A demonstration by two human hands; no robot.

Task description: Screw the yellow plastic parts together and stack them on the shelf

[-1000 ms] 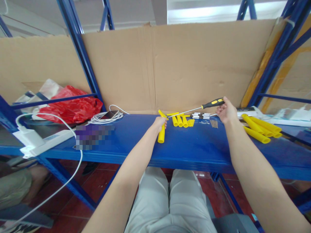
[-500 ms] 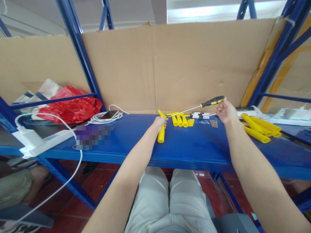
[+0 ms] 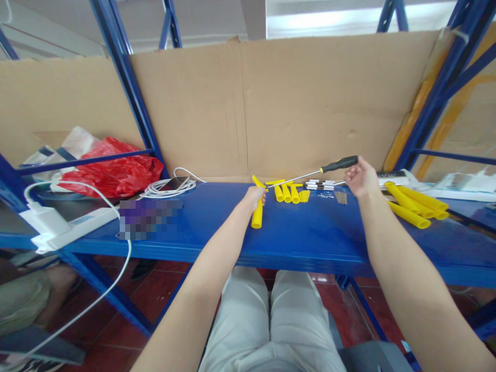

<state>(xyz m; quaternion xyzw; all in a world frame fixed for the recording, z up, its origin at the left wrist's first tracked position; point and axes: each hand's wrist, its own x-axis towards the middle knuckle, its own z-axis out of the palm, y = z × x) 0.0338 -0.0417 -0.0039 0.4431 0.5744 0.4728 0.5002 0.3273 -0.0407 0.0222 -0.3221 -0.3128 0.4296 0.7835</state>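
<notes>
My left hand (image 3: 256, 196) is closed round a yellow plastic tube (image 3: 257, 217), holding it on end over the blue shelf (image 3: 310, 232). My right hand (image 3: 360, 178) grips the black and yellow handle of a long screwdriver (image 3: 337, 164). Its thin shaft slants down to the left, and the tip reaches the top of the tube at my left hand. Just behind lie several short yellow parts (image 3: 289, 192), white strips (image 3: 320, 184) and small screws (image 3: 326, 195).
Several longer yellow tubes (image 3: 413, 206) lie at the right. A coiled white cable with a phone (image 3: 170, 186), a red plastic bag (image 3: 112, 170) and a white power strip (image 3: 58, 225) sit at the left. Cardboard (image 3: 290, 103) backs the shelf between blue uprights (image 3: 127, 82).
The screwdriver handle has turned in my right hand, so less of its yellow stripe shows. Both hands and the tube stay where they were.
</notes>
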